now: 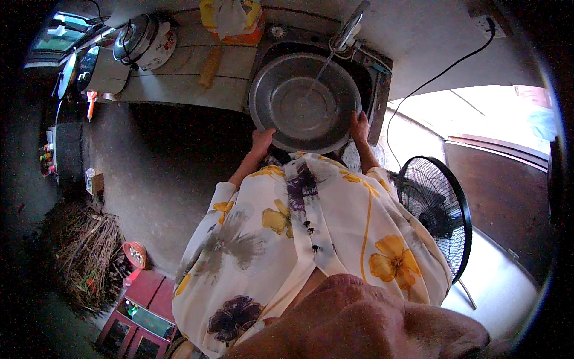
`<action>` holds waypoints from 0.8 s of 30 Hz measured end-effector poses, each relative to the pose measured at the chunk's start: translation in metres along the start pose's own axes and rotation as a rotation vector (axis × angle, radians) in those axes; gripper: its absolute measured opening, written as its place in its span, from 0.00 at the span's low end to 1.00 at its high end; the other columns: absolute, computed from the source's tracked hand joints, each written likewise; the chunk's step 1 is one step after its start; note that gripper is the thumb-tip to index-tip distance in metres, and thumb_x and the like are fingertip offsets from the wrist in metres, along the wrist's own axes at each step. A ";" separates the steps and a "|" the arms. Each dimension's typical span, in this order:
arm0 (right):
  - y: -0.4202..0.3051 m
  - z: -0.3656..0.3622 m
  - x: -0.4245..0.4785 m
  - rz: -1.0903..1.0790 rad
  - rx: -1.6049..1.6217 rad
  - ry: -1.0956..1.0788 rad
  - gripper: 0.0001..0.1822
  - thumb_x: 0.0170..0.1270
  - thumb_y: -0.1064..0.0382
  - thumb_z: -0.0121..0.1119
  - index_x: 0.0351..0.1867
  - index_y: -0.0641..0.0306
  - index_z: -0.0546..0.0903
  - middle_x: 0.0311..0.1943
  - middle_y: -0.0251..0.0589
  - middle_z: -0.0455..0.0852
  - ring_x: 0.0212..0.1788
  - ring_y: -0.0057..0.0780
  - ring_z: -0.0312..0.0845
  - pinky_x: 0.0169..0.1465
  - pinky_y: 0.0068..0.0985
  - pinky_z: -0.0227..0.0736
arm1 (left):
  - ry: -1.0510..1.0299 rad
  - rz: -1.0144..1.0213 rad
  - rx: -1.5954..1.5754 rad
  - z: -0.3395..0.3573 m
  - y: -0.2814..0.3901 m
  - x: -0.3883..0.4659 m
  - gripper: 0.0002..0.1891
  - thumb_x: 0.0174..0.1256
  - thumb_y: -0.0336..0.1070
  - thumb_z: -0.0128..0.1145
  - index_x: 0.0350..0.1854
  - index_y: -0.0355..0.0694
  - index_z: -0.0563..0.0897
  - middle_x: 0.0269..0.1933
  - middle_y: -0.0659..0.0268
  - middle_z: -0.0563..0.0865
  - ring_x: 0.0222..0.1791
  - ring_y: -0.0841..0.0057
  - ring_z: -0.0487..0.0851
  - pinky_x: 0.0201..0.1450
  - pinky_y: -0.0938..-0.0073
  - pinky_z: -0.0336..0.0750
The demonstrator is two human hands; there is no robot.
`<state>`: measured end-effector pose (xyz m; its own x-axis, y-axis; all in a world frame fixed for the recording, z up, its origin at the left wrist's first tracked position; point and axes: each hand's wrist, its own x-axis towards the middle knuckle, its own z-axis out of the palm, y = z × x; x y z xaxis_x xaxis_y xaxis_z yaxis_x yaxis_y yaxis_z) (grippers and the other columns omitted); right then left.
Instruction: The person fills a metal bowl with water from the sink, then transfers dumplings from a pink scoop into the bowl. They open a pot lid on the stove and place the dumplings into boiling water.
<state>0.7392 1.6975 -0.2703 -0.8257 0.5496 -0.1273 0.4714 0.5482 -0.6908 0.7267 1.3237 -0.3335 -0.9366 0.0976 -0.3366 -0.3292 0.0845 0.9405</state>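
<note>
A wide, round metal basin [264, 76] rests over a dark sink [371, 80] in front of me. From the faucet [350, 28], a thin stream of water [321, 73] falls into it. My left hand [262, 140] grips the basin's near left rim, thumb over the edge. On the near right side, my right hand [360, 128] holds the same rim. The fingers of both hands are mostly hidden beneath the basin. How deep the water inside is, I cannot tell.
Left of the sink, the counter [188, 60] carries an electric pot [157, 45] and a yellow-orange bag [237, 22]. A standing fan [435, 215] is close on my right, below a hanging power cord [428, 80]. Dry brushwood [85, 256] and a red cabinet [139, 323] lie behind left.
</note>
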 end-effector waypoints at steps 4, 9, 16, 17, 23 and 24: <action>-0.010 -0.003 -0.004 0.058 0.062 -0.013 0.24 0.69 0.49 0.53 0.48 0.72 0.75 0.39 0.65 0.82 0.44 0.63 0.79 0.46 0.48 0.72 | 0.029 -0.118 0.012 0.002 0.000 0.005 0.23 0.53 0.38 0.63 0.48 0.27 0.82 0.45 0.54 0.87 0.44 0.63 0.85 0.45 0.64 0.77; -0.005 -0.004 -0.006 -0.021 0.035 0.061 0.23 0.69 0.48 0.53 0.48 0.71 0.76 0.40 0.64 0.83 0.44 0.61 0.79 0.46 0.46 0.72 | 0.057 -0.144 0.047 0.005 0.003 0.005 0.23 0.53 0.39 0.63 0.48 0.27 0.82 0.46 0.53 0.87 0.45 0.62 0.85 0.47 0.64 0.76; -0.002 -0.004 -0.002 0.122 0.073 -0.023 0.31 0.67 0.42 0.52 0.53 0.73 0.76 0.48 0.64 0.82 0.54 0.57 0.77 0.55 0.42 0.70 | 0.056 -0.209 0.138 0.002 -0.015 0.014 0.23 0.53 0.41 0.62 0.48 0.28 0.82 0.46 0.54 0.87 0.46 0.63 0.85 0.48 0.64 0.75; 0.002 -0.004 -0.002 0.121 0.076 -0.020 0.30 0.67 0.43 0.52 0.52 0.73 0.77 0.47 0.63 0.82 0.54 0.57 0.77 0.54 0.42 0.70 | 0.051 -0.193 0.129 0.003 -0.014 0.014 0.23 0.53 0.41 0.62 0.48 0.28 0.82 0.45 0.54 0.87 0.46 0.63 0.85 0.48 0.64 0.75; 0.006 -0.005 -0.001 0.208 0.092 -0.061 0.28 0.67 0.44 0.53 0.49 0.73 0.77 0.44 0.61 0.84 0.50 0.54 0.80 0.50 0.40 0.72 | 0.003 -0.211 0.194 0.007 0.007 0.012 0.19 0.57 0.38 0.60 0.50 0.36 0.82 0.48 0.59 0.86 0.47 0.64 0.83 0.52 0.63 0.74; 0.001 -0.007 -0.002 0.200 0.109 -0.088 0.30 0.68 0.43 0.52 0.53 0.73 0.75 0.44 0.62 0.83 0.50 0.56 0.80 0.51 0.41 0.72 | -0.013 -0.285 0.187 0.006 0.008 0.012 0.17 0.61 0.36 0.57 0.53 0.44 0.81 0.51 0.62 0.85 0.50 0.63 0.82 0.56 0.62 0.73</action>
<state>0.7432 1.7012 -0.2657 -0.7453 0.5808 -0.3275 0.5961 0.3603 -0.7175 0.7138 1.3311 -0.3307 -0.8079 0.0559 -0.5867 -0.5491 0.2902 0.7838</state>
